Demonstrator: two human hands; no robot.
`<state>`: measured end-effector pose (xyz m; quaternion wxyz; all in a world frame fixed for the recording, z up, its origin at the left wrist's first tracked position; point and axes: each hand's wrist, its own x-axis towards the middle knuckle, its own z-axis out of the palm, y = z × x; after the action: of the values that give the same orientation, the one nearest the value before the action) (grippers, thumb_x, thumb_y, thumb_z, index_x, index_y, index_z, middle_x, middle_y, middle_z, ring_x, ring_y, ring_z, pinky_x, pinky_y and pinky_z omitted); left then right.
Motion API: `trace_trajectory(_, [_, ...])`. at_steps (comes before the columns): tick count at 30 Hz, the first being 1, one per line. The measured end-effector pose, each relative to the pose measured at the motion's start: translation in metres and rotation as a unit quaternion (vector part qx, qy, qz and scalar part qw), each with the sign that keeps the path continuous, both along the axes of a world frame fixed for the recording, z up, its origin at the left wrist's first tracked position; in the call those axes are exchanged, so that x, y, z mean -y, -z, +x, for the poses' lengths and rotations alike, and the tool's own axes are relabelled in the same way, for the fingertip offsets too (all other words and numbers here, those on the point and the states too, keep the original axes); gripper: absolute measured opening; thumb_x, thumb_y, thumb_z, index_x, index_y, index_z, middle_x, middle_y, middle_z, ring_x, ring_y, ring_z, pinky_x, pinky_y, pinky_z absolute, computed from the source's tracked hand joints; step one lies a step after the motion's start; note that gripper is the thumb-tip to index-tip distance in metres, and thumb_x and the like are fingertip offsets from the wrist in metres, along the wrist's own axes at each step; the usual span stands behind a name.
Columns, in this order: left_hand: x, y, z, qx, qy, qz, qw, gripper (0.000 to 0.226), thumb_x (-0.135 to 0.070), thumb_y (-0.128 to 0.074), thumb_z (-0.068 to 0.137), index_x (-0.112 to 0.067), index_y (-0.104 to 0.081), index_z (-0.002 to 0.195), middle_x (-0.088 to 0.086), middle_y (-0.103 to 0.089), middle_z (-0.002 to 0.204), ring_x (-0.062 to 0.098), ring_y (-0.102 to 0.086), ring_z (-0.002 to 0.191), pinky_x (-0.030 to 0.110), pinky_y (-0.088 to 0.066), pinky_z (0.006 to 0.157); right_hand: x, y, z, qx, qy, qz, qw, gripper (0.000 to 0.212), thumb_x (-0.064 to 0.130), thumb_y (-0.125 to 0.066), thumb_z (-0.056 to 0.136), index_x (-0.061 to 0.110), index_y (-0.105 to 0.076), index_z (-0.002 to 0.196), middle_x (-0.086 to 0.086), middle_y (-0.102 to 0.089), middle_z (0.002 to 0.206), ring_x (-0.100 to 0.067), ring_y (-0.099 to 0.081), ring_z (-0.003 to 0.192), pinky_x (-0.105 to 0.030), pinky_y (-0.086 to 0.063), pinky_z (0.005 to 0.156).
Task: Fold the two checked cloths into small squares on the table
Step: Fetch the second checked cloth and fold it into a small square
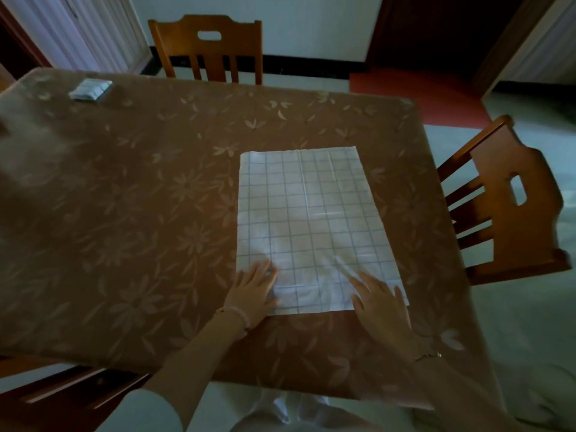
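A white cloth with a thin blue check (311,213) lies spread flat as a tall rectangle on the right half of the table (124,213). My left hand (254,293) rests flat on its near left corner, fingers spread. Palm down, my right hand (378,299) presses on the near right corner. Neither hand grips the fabric. A second checked cloth (90,89), folded into a small square, sits at the table's far left corner.
The table wears a brown flowered cover. One wooden chair (207,48) stands at the far side, another (511,201) at the right, and a third (62,391) at the near left. A red mat (417,95) lies on the floor beyond.
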<state>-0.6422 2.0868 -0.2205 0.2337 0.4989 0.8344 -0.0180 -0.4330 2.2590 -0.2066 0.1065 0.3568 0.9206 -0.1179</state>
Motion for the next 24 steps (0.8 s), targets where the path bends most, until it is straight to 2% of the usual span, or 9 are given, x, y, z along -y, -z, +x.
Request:
trace_trajectory(4, [0.000,0.007,-0.002,-0.039,0.041,0.001,0.998,0.073,-0.057,-0.028,0.090,-0.024,0.004,0.147,0.000,0.015,0.155,0.020,0.013,0.142,0.041,0.008,0.111,-0.005,-0.005,0.002,-0.029,-0.006,0.036,0.999,0.044,0.035,-0.027,0.095,0.026,-0.048,0.132,0.006,-0.051,0.135,-0.015,-0.049,0.119,-0.038,-0.035,0.102])
trace_trajectory(7, [0.003,0.009,-0.002,-0.067,0.078,0.002,0.995,0.072,-0.058,-0.022,0.089,-0.023,0.001,0.147,-0.003,0.014,0.152,0.023,0.008,0.142,0.042,0.002,0.111,-0.012,-0.010,-0.007,-0.076,-0.003,0.034,0.997,0.039,0.029,-0.040,0.095,0.020,-0.050,0.132,0.000,-0.055,0.132,-0.018,-0.052,0.118,-0.034,-0.039,0.098])
trace_trajectory(8, [0.005,0.007,0.001,-0.079,0.090,0.014,0.993,0.074,-0.059,-0.019,0.085,-0.021,-0.007,0.147,0.000,0.005,0.152,0.026,-0.004,0.142,0.044,-0.007,0.110,-0.014,-0.011,-0.011,-0.078,-0.004,0.028,0.997,0.040,0.028,-0.040,0.096,0.019,-0.047,0.134,0.000,-0.052,0.135,-0.018,-0.048,0.122,-0.033,-0.037,0.100])
trace_trajectory(10, [0.010,0.008,0.005,-0.074,0.094,0.010,0.993,0.073,-0.058,-0.023,0.080,-0.018,-0.030,0.140,0.006,-0.029,0.148,0.028,-0.037,0.132,0.045,-0.033,0.101,-0.019,-0.013,-0.018,-0.076,-0.009,0.009,0.997,0.044,0.030,-0.037,0.097,0.020,-0.038,0.140,0.001,-0.042,0.143,-0.016,-0.038,0.131,-0.031,-0.030,0.107])
trace_trajectory(12, [0.013,0.009,0.011,-0.071,0.095,0.026,0.993,0.069,-0.058,-0.029,0.078,-0.019,-0.039,0.134,0.006,-0.048,0.138,0.026,-0.050,0.122,0.044,-0.044,0.093,-0.023,-0.011,-0.024,-0.067,-0.021,-0.013,0.997,0.047,0.031,-0.034,0.098,0.022,-0.029,0.144,0.002,-0.031,0.150,-0.014,-0.025,0.138,-0.029,-0.021,0.112])
trace_trajectory(14, [0.013,0.008,0.014,-0.069,0.102,0.032,0.992,0.069,-0.060,-0.030,0.078,-0.020,-0.039,0.133,0.004,-0.048,0.138,0.025,-0.050,0.122,0.043,-0.040,0.099,-0.025,-0.004,-0.028,-0.051,-0.037,-0.029,0.998,0.049,0.032,-0.030,0.098,0.022,-0.022,0.146,0.001,-0.022,0.154,-0.015,-0.015,0.142,-0.033,-0.015,0.116])
trace_trajectory(16, [0.015,0.008,0.014,-0.074,0.101,0.034,0.992,0.072,-0.060,-0.032,0.078,-0.021,-0.036,0.138,0.003,-0.043,0.140,0.024,-0.043,0.126,0.040,-0.027,0.102,-0.025,0.005,-0.029,-0.040,-0.044,-0.036,0.998,0.052,0.037,-0.023,0.097,0.023,-0.019,0.147,0.000,-0.018,0.155,-0.018,-0.010,0.143,-0.039,-0.013,0.117])
trace_trajectory(19, [0.017,0.008,0.014,-0.065,0.096,0.026,0.993,0.079,-0.060,-0.033,0.077,-0.022,-0.021,0.145,0.002,-0.042,0.142,0.022,-0.035,0.129,0.038,-0.021,0.102,-0.025,0.019,-0.026,-0.014,-0.064,-0.024,0.998,0.071,0.048,0.000,0.083,0.023,-0.010,0.149,-0.003,-0.009,0.157,-0.022,-0.003,0.144,-0.043,-0.009,0.117])
trace_trajectory(24, [0.017,0.010,0.012,-0.086,0.110,0.051,0.989,0.069,-0.061,-0.031,0.078,-0.022,-0.039,0.134,0.003,-0.046,0.140,0.023,-0.047,0.125,0.039,-0.026,0.103,-0.021,0.020,-0.018,-0.024,-0.064,-0.029,0.997,0.075,0.052,0.010,0.078,0.025,0.002,0.148,0.006,0.012,0.154,-0.013,0.016,0.140,-0.037,0.006,0.114])
